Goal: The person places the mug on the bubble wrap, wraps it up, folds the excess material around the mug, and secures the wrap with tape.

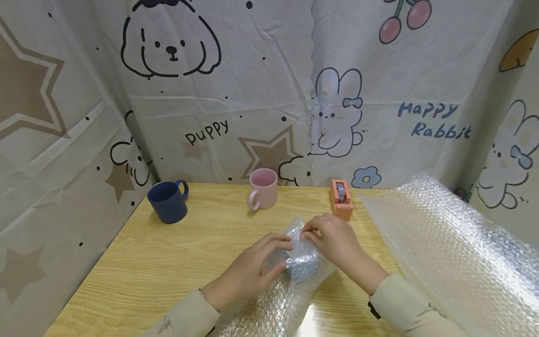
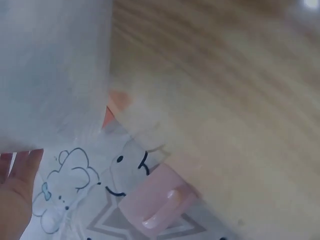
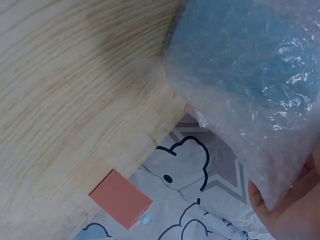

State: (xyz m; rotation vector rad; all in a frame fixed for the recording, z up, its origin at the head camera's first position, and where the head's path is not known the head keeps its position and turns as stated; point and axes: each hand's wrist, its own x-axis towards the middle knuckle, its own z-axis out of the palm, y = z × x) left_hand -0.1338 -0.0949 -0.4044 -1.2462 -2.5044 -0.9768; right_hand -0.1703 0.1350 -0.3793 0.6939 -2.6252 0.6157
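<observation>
A light blue object shows through a sheet of bubble wrap that is folded around it on the table; the wrap blurs its exact kind. My left hand rests at the left side of this bundle, fingers fairly straight and thumb apart, fingertips on the plastic. From the right, my right hand pinches the upper edge of the wrap between thumb and fingers. The right wrist view shows a pointed corner of the wrap lying against that hand's palm and fingers.
Behind the bundle stand a dark blue mug, a pink mug and an orange tape dispenser. A large bubble wrap roll covers the table's right side. A patterned cloth hangs along the table's back edge.
</observation>
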